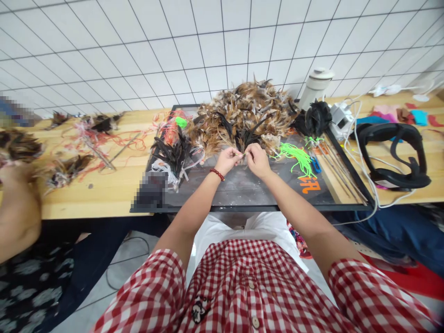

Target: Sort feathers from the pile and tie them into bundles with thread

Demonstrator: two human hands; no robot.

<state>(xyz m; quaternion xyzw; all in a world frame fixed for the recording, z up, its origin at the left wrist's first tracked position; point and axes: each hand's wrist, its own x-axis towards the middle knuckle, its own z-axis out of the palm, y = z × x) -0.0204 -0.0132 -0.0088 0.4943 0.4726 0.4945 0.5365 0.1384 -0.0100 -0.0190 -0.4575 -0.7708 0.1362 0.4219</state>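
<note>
My left hand, with a red bead bracelet at the wrist, is closed in a pinch over the middle of the dark board. Close beside it my right hand is pinched too. Dark feathers fan upward from between the fingertips, where their lower ends seem gripped; a tiny yellowish-green bit shows there, too small to name. Just behind lies a big heap of brown feathers. Bright green strings lie right of my right hand. To the left of my left hand are black feathers and white ties.
Thin rods and a black feather bundle lie at the board's right side. A white cylinder, a white device, cables and a black headset stand beyond. At left, a co-worker's arm reaches near feathers and red strings.
</note>
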